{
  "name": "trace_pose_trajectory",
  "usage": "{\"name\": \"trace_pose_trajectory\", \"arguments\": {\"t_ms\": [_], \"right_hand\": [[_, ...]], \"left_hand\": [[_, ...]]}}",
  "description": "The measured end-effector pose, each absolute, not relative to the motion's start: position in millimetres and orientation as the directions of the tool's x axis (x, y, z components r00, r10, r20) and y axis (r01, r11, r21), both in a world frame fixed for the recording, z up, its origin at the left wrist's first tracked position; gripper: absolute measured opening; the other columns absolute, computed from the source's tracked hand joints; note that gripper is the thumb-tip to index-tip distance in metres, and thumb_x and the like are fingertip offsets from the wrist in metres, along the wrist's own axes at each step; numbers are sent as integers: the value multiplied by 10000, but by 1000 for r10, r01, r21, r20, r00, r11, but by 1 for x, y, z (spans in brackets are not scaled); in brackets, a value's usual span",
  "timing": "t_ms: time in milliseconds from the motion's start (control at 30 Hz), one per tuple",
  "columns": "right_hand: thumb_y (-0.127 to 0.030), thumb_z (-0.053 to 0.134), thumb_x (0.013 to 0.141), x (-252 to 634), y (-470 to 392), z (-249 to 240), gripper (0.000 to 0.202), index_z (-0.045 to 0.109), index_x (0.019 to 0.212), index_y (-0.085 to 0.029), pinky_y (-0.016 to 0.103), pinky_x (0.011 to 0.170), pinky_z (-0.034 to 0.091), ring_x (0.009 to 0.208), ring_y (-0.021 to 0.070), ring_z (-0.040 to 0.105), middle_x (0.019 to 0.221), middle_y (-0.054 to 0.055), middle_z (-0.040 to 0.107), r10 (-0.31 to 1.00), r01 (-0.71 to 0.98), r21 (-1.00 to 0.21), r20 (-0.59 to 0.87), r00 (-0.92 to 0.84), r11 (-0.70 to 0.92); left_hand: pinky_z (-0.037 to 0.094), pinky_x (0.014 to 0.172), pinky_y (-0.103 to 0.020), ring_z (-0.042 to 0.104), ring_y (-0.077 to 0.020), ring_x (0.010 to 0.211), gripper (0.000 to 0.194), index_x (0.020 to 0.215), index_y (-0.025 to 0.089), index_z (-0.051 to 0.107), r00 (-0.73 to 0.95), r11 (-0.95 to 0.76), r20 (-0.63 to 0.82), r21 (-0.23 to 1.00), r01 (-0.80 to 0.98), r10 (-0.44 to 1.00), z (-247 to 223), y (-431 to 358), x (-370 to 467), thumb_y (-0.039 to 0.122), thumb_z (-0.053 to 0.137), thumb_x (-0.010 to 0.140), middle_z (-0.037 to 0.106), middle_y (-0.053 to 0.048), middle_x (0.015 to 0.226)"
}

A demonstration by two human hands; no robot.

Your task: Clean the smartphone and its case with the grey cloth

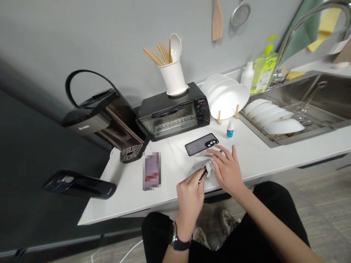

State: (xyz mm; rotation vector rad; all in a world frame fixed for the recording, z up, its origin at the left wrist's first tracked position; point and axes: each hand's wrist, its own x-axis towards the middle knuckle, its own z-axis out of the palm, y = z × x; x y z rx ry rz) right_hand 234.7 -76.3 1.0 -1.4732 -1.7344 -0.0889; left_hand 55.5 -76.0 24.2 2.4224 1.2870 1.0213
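Note:
My left hand (pixel 191 190) is closed around a slim dark object (pixel 203 176) with a shiny edge, held over the counter's front part. Against it, my right hand (pixel 226 170) pinches a crumpled whitish cloth or tissue (pixel 209 167), which partly covers the dark object. Just beyond my fingers lies a phone or phone case (pixel 197 145) with a black rim and a camera cluster at its right end. Behind my right hand stands a small white bottle (pixel 230 129) with a blue label. A blurred-out purplish packet (pixel 152 171) rests to the left.
A black toaster oven (pixel 172 122) carries a white utensil holder (pixel 173 77). White plates (pixel 226 100) stand in a rack near the sink (pixel 323 87). At the left are a dark drink machine (pixel 120 124) and a black, elongated object (pixel 82 185) at the counter's edge.

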Motion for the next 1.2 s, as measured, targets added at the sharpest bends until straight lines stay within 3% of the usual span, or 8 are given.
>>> {"name": "trace_pose_trajectory", "arguments": {"t_ms": [133, 367, 467, 600, 767, 900, 1000, 1200], "right_hand": [[-145, 392, 996, 241, -71, 0, 479, 522, 1452, -210, 642, 1282, 169, 1437, 297, 501, 1452, 109, 642, 775, 787, -515, 628, 76, 339], [-345, 365, 1035, 196, -92, 15, 504, 470, 1489, -152, 548, 1285, 238, 1340, 274, 582, 1405, 146, 658, 656, 618, -437, 735, -174, 653], [-520, 345, 1079, 213, -82, 10, 544, 500, 1457, -161, 554, 1293, 192, 1332, 290, 585, 1377, 149, 676, 642, 709, -366, 751, -157, 602], [-637, 248, 1081, 227, -72, 3, 582, 595, 1243, -199, 595, 1269, 180, 1335, 317, 557, 1225, 129, 703, 688, 754, -473, 725, 38, 457], [-721, 197, 1050, 188, -88, 17, 672, 562, 1247, -192, 570, 1236, 251, 1170, 292, 606, 1155, 129, 667, 635, 665, -520, 767, 88, 535], [-602, 300, 1085, 177, -89, 27, 460, 540, 1215, -231, 566, 1179, 298, 1028, 261, 603, 1079, 78, 659, 610, 616, -573, 771, 182, 541], [-450, 347, 1100, 183, -83, 29, 284, 535, 1120, -239, 472, 994, 421, 966, 240, 584, 1021, 57, 634, 629, 513, -677, 717, 299, 528], [-372, 344, 1122, 190, -83, 23, 301, 575, 988, -233, 348, 768, 430, 846, 200, 582, 909, 30, 618, 770, 301, -852, 519, 371, 429]], "left_hand": [[604, 911, -267, 793, -198, 1031, 343, 1324, 252, 708, 398, -627, 494, 499, 598, 773, 35, -79, 57, 154, 571, 1025, 800, -54, 1238], [527, 534, -262, 696, -195, 543, 211, 813, 173, 735, 387, -624, 533, 390, 677, 753, 37, -73, 58, 108, 546, 880, 748, -47, 666], [606, 727, -254, 795, -205, 788, 269, 1067, 182, 783, 357, -633, 549, 476, 610, 756, 40, -78, 52, 112, 552, 948, 834, -73, 939], [592, 958, -249, 795, -205, 1052, 300, 1245, 239, 763, 324, -609, 523, 589, 530, 788, 45, -83, 48, 161, 625, 992, 815, -52, 1193], [573, 657, -214, 741, -155, 656, 242, 1031, 193, 787, 243, -525, 475, 663, 533, 846, 51, -85, 55, 97, 625, 878, 800, 7, 795], [545, 618, -183, 711, -132, 643, 192, 952, 191, 694, 76, -451, 456, 817, 360, 887, 59, -85, 66, 117, 701, 775, 745, 38, 740], [549, 613, -182, 700, -126, 624, 152, 882, 191, 659, -10, -415, 435, 865, 281, 900, 65, -82, 75, 195, 776, 786, 715, 40, 697], [593, 702, -231, 740, -169, 743, 186, 935, 166, 782, -29, -398, 416, 885, 240, 909, 57, -68, 87, 305, 830, 820, 786, -27, 830]]}}
